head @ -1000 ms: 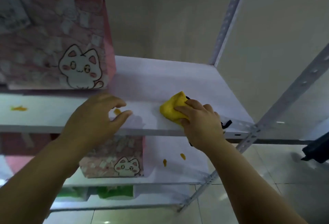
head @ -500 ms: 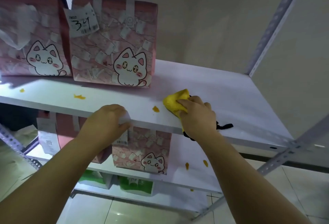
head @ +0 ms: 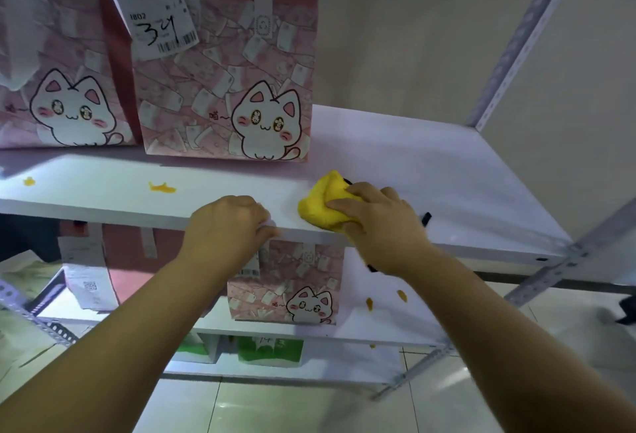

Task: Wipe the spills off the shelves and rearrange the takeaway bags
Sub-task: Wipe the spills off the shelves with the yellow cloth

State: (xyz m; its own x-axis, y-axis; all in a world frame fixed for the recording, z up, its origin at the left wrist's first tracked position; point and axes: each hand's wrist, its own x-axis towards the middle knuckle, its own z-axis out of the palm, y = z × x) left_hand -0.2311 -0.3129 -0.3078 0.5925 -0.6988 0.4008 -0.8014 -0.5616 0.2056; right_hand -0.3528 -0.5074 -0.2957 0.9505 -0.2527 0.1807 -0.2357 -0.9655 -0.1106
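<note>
On the upper white shelf board [head: 430, 171], your right hand [head: 382, 222] grips a bunched yellow cloth [head: 321, 207]. Its fingers are curled over the cloth and hold it against the board near the front edge. Your left hand [head: 230, 226] sits just beside the cloth, fingers curled round the board's front edge. Two orange spill spots [head: 161, 187] lie on the same board, left of that hand. Behind them, a labelled pink cat-print takeaway bag [head: 223, 95] marked 34 stands upright, just beside a second pink cat-print bag [head: 62, 88]. On the lower white shelf [head: 378, 326], a third pink cat-print bag [head: 292, 288] stands with two lower orange spots [head: 402, 295] to its right.
</note>
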